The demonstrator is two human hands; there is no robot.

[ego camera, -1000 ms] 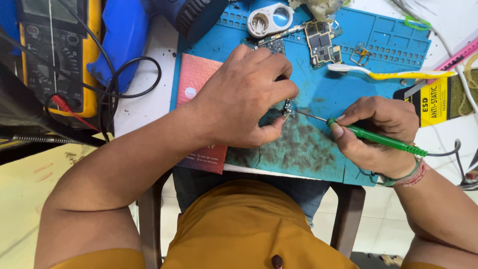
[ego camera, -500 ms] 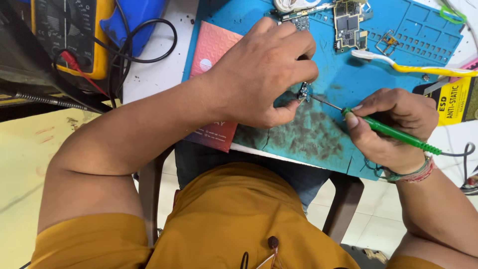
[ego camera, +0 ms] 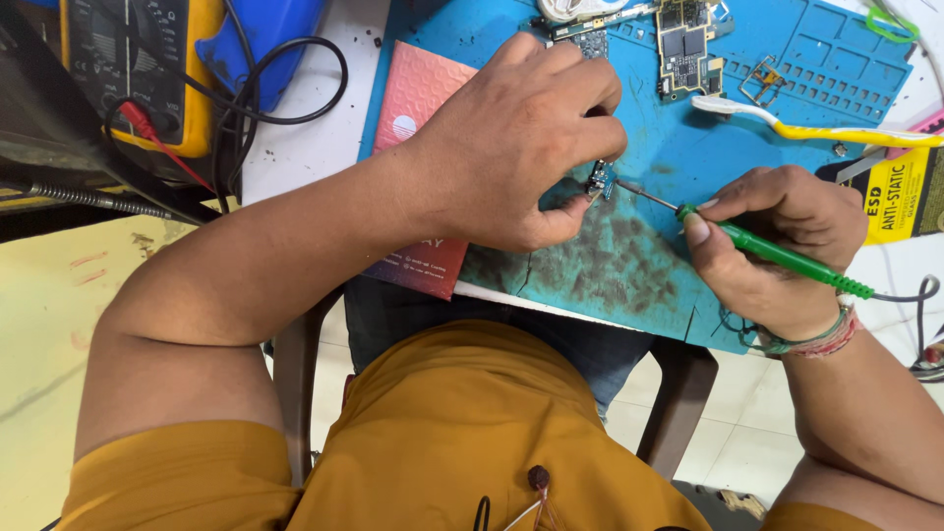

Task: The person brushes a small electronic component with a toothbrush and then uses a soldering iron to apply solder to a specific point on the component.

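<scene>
My left hand is closed on a small electronic part, which it pinches against the blue work mat. In my right hand I grip a green-handled soldering iron like a pen. Its thin metal tip reaches left and touches the small part. Both hands rest on the scorched, stained patch of the mat near its front edge.
A circuit board and a yellow-and-white toothbrush lie at the back of the mat. A pink card sits under my left wrist. A yellow multimeter with black and red leads stands far left. A yellow packet lies right.
The view has shifted slightly, so the table sits higher in frame. Both hands keep the same grip; the iron's tip stays at the small part.
</scene>
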